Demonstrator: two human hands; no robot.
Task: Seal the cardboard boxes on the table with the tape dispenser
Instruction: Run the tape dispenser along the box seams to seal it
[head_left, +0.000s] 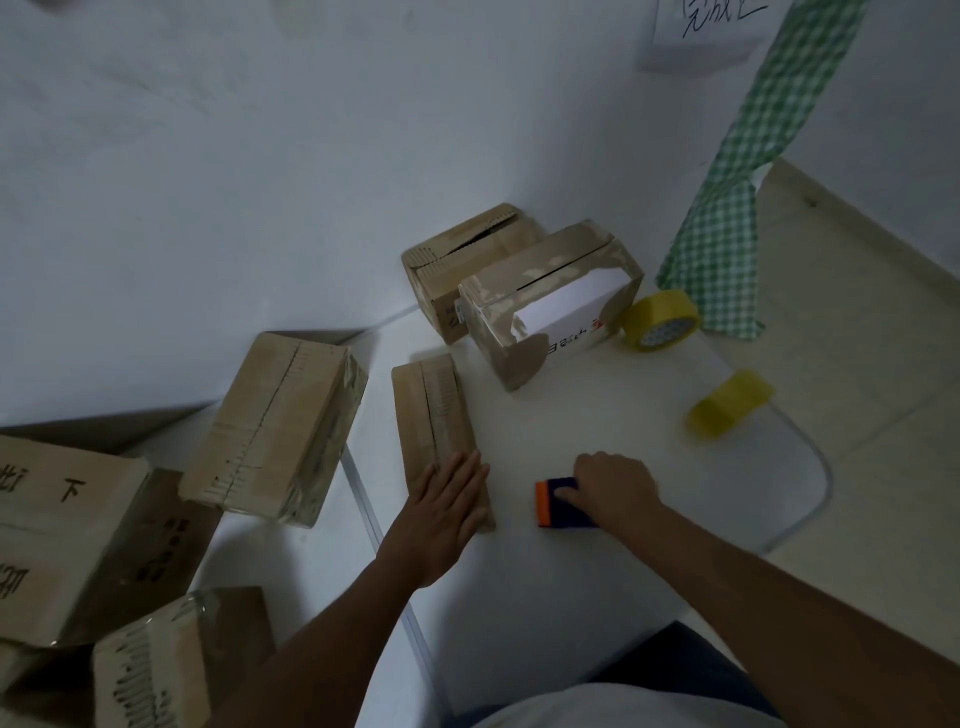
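Note:
A narrow flat cardboard box (431, 415) lies on the white table (597, 571), its seam running lengthwise. My left hand (449, 512) rests flat on the near end of this box, fingers straight. My right hand (615, 488) grips a blue tool with an orange edge (553, 504), lying on the table right of the box. Two more cardboard boxes stand at the far end: a plain one (457, 260) and one with a white label (550, 301) wrapped in glossy tape.
Two yellow tape rolls lie on the right, one by the labelled box (660, 319), one nearer the table edge (727, 405). Several taped boxes are stacked at the left (275, 426) (62, 535). A green checked cloth (727, 208) hangs at the wall.

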